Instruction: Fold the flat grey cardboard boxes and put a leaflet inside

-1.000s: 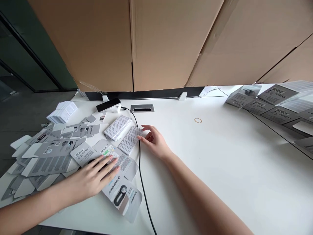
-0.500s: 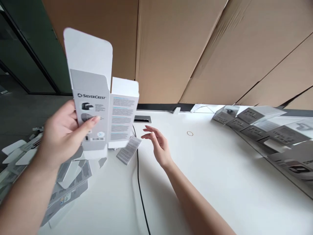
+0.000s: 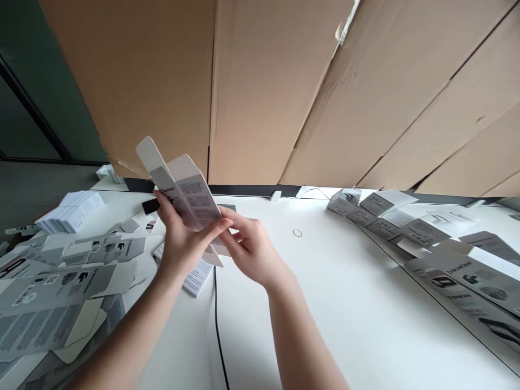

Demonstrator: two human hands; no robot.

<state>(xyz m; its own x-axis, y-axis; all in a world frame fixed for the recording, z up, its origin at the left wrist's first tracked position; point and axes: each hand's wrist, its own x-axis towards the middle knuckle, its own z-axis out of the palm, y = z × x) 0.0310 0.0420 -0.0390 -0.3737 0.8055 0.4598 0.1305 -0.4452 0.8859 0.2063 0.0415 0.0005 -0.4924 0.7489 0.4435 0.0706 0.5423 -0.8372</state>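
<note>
Now gripping opened carton (image 3: 193, 189) with both hands, after left-only hold; hence supported from both sides. Closing left hand (image 3: 181, 241) around lower part, thumb across front; pinching lower right edge between fingers of right hand (image 3: 254, 252). Holding carton tilted, flaps upward, above worktop (image 3: 317, 314), near folded leaflet (image 3: 197, 277) and black cable (image 3: 218, 325). Flanked by flattened cartons (image 3: 73, 303) at left.

Left hand (image 3: 181, 235), right hand (image 3: 254, 252) bare; forearms (image 3: 298, 336) bare, slim, narrowing toward wrists (image 3: 280, 281).
</note>
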